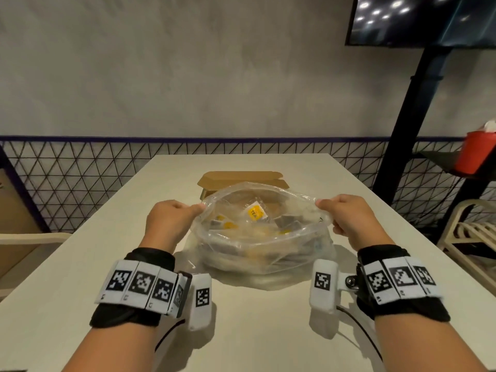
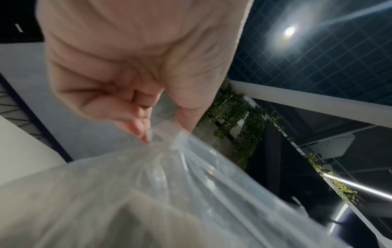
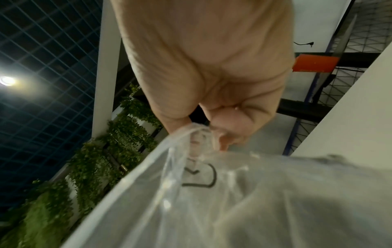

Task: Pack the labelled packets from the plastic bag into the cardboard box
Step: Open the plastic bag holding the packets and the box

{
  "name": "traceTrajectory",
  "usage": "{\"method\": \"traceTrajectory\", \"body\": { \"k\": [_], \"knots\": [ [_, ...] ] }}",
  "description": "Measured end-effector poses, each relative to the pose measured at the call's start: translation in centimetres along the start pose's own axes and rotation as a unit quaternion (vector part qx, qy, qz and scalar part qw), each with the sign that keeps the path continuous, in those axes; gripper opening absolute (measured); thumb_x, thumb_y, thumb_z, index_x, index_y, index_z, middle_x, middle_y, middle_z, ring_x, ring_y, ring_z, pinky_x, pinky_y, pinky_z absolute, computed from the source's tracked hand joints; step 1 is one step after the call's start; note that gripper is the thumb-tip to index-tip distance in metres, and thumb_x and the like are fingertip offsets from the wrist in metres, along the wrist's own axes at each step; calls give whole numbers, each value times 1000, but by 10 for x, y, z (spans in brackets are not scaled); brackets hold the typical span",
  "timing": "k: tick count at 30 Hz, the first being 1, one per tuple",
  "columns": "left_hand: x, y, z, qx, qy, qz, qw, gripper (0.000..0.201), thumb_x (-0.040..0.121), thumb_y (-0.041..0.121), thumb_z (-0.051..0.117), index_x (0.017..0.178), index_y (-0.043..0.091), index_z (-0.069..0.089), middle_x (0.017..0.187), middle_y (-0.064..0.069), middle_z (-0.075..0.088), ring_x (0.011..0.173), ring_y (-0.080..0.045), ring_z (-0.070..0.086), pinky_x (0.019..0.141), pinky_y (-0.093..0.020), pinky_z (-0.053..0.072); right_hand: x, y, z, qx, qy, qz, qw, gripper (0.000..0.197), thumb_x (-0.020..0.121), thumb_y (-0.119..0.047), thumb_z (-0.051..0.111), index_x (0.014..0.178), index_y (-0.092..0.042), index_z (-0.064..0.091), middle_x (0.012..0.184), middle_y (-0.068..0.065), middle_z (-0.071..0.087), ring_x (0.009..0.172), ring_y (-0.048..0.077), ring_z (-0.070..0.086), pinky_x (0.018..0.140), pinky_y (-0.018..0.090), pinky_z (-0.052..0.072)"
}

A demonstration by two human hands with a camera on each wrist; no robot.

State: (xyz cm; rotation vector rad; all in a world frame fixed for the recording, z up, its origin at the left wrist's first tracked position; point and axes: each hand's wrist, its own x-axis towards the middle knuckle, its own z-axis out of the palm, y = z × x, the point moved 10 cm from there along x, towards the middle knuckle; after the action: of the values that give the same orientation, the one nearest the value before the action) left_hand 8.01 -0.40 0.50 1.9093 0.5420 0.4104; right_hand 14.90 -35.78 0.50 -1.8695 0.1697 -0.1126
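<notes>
A clear plastic bag point(image 1: 263, 237) sits mid-table with its mouth stretched wide. Inside lie several small packets; one with a yellow label point(image 1: 255, 212) stands near the top. My left hand point(image 1: 174, 221) pinches the bag's left rim, and in the left wrist view the left hand point(image 2: 148, 130) has curled fingers and thumb gathering the film of the plastic bag point(image 2: 169, 184). My right hand point(image 1: 346, 216) pinches the right rim; in the right wrist view the right hand point(image 3: 212, 134) shows the same on the plastic bag point(image 3: 233, 193). A brown cardboard box point(image 1: 241, 178) with open flaps stands just behind the bag.
The pale table point(image 1: 107, 264) runs forward from me. A wire mesh fence point(image 1: 80, 170) lines the wall behind it. A black post point(image 1: 408, 116) and a red container point(image 1: 477, 154) stand at the right, a chair point(image 1: 472, 232) beside the table's right edge.
</notes>
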Motion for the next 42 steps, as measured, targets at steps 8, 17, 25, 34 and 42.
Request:
{"method": "traceTrajectory", "body": {
  "k": [8,17,25,34,42],
  "knots": [
    [-9,6,1,41,-27,17,999,42,80,44,67,62,10,52,59,-6,56,58,-21,51,68,-34,49,1,12,3,104,4,33,994,22,87,-6,62,65,-7,57,67,9,57,60,19,54,56,25,48],
    [-16,0,-2,28,-38,3,999,16,84,11,66,70,3,65,74,-16,66,66,-23,57,72,-35,53,0,34,9,295,21,109,949,17,93,-2,50,78,-6,58,71,9,56,50,12,48,35,13,40],
    [-17,-51,35,-380,-97,-289,873,15,93,14,54,81,4,58,62,-8,56,35,-8,48,35,-11,42,-9,50,25,515,-41,217,828,21,98,-2,34,88,-11,50,70,2,42,31,6,38,29,12,32],
    [-28,-56,69,-522,-189,-382,739,16,80,5,35,66,11,38,43,1,42,34,-5,39,53,6,31,-1,64,25,536,-21,252,805,24,95,1,36,94,-11,57,70,4,44,52,5,36,57,16,36],
    [-20,-33,53,-258,-192,-212,923,36,79,38,67,96,6,63,71,-7,67,64,-19,58,63,-25,49,0,36,17,222,-59,86,969,4,86,-12,61,82,-12,61,68,3,57,46,11,47,52,27,39]
  ]
}}
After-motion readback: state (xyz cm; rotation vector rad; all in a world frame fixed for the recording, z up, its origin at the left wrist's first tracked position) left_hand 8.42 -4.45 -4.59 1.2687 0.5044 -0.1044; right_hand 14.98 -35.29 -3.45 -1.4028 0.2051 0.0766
